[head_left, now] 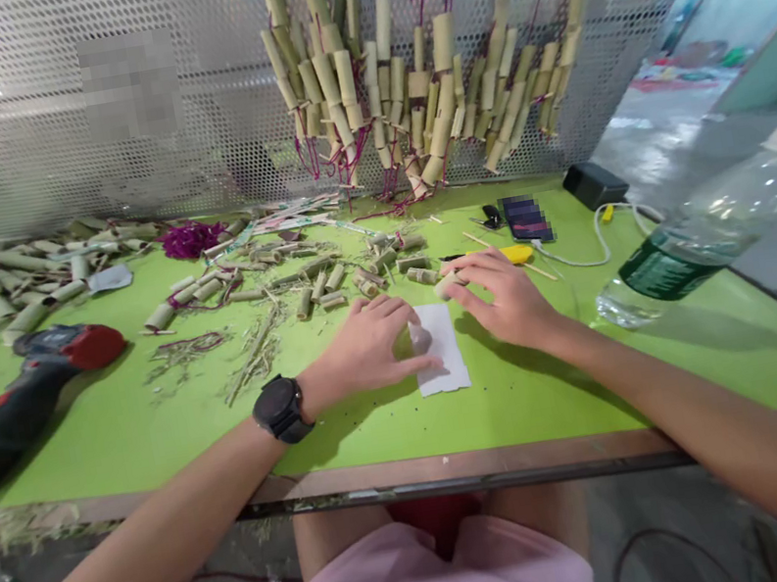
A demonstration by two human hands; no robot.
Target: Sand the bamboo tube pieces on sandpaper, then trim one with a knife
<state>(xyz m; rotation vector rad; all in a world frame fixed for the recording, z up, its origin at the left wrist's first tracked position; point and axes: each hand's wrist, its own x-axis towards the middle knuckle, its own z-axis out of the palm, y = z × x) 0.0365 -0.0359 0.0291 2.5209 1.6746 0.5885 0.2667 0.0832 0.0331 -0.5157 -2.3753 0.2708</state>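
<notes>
My left hand [372, 343], with a black watch on its wrist, lies over the left edge of a small white paper [448, 365]. Its thumb stretches out apart from the fingers, and no held thing shows there. To the right of the paper, my right hand [509, 299] has a short bamboo piece [447, 286] between thumb and fingertips. Several cut bamboo tubes [333, 300] lie just beyond both hands. Behind the right fingers is a yellow-handled tool [518, 254], partly hidden.
A red and black power drill [39, 389] lies at left, before a bamboo pile [0, 281] and purple string [192, 237]. Strung bamboo bundles [449, 92] hang from the perforated metal panel [203, 163]. A plastic bottle [681, 257], phone [526, 218] and black box [594, 185] are at right.
</notes>
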